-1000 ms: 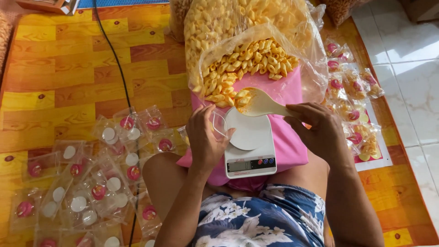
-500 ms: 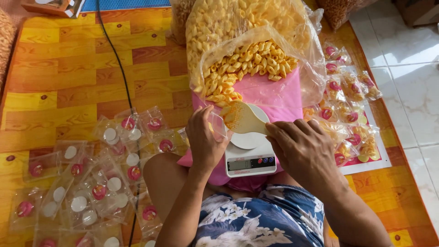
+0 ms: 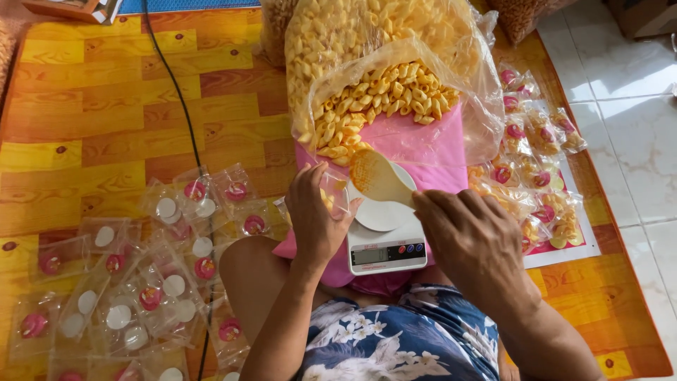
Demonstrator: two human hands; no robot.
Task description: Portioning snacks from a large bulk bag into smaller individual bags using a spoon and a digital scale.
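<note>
A wood-pattern floor mat (image 3: 92, 134) holds a big clear bag of yellow shell snacks (image 3: 381, 77), lying open toward the person so they are easy to scoop. Many empty little packets (image 3: 141, 282) lie spread out on the left. Over the small kitchen scale (image 3: 386, 247), the left hand (image 3: 317, 219) pinches a small clear packet (image 3: 333, 192) open, and the right hand (image 3: 469, 236) grips a pale plastic scoop (image 3: 377, 178) tipped at its mouth.

Our left hand (image 3: 315, 219) hides most of the small clear bag (image 3: 337, 189); the big snack sack (image 3: 381, 42) is cut off at the top edge.
</note>
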